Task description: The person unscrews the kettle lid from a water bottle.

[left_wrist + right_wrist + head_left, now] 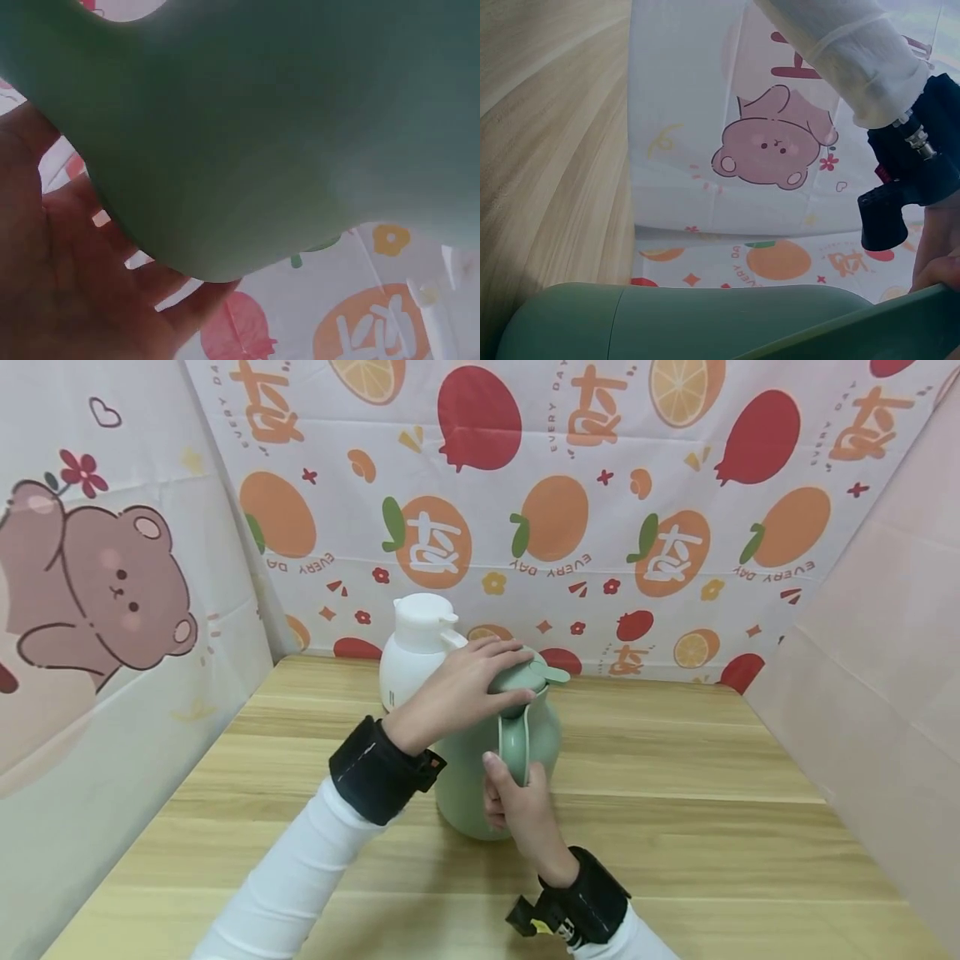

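A pale green thermos jug (468,793) stands on the wooden table, its handle (514,745) turned toward the near side. My left hand (468,685) lies over the top and grips the round lid (517,677), thumb on the near side and fingers across the far side. Low on the handle, my right hand (525,814) holds on with curled fingers and the thumb up along it. In the left wrist view the jug (247,150) fills most of the picture, fingers (161,281) beside it. The right wrist view shows the jug's side (690,322) along the bottom.
Just behind and left of the green jug stands a smaller white jug (408,672), partly hidden by my left hand. The wooden table (675,827) ends at a fruit-print cloth (495,585) at the back. A cloth with a bear (123,585) hangs at the left.
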### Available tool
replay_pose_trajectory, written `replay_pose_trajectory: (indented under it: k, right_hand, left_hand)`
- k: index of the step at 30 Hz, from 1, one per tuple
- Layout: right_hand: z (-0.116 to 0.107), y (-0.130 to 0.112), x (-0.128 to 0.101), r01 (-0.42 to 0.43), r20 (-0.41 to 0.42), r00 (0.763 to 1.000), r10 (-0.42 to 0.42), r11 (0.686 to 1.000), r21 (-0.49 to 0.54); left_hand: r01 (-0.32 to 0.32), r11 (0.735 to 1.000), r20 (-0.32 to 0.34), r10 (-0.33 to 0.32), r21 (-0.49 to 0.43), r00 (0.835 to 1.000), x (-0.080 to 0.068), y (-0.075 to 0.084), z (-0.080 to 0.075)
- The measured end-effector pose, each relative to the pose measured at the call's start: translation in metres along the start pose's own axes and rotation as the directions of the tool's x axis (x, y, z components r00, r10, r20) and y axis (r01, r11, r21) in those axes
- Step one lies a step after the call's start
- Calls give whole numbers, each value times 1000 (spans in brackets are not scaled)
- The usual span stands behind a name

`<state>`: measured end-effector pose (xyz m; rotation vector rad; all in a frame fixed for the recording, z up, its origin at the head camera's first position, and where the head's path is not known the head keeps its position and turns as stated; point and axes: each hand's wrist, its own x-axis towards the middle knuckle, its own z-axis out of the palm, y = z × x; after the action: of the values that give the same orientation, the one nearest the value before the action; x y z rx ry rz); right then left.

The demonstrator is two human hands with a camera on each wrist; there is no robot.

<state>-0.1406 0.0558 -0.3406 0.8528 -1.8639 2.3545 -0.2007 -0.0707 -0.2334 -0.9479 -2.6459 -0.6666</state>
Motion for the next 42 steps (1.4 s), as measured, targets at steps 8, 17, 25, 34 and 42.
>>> replay_pose_trajectory:
  k: [8, 17, 25, 34, 42]
  right_hand:
    - [2, 0, -1, -18, 3, 1000, 18, 1000, -2]
    - [1, 0, -2, -10, -8, 1000, 10, 1000, -1]
    - [1, 0, -1, -3, -14, 1000, 3, 1000, -13]
    - [1, -1, 0, -8, -19, 1000, 8, 1000, -12]
    - [1, -1, 0, -9, -19, 1000, 9, 1000, -10]
  left_hand:
    - [-173, 968, -50, 167, -184, 985, -7, -27, -7]
    - [-196, 932, -1, 206, -304, 979, -8, -43, -9]
    - [-123, 971, -67, 112, -203, 991, -9, -26, -8]
    - [-40, 999, -148, 40, 5, 988, -9, -8, -3]
    - [-25, 996, -200, 41, 83, 979, -7, -3, 2]
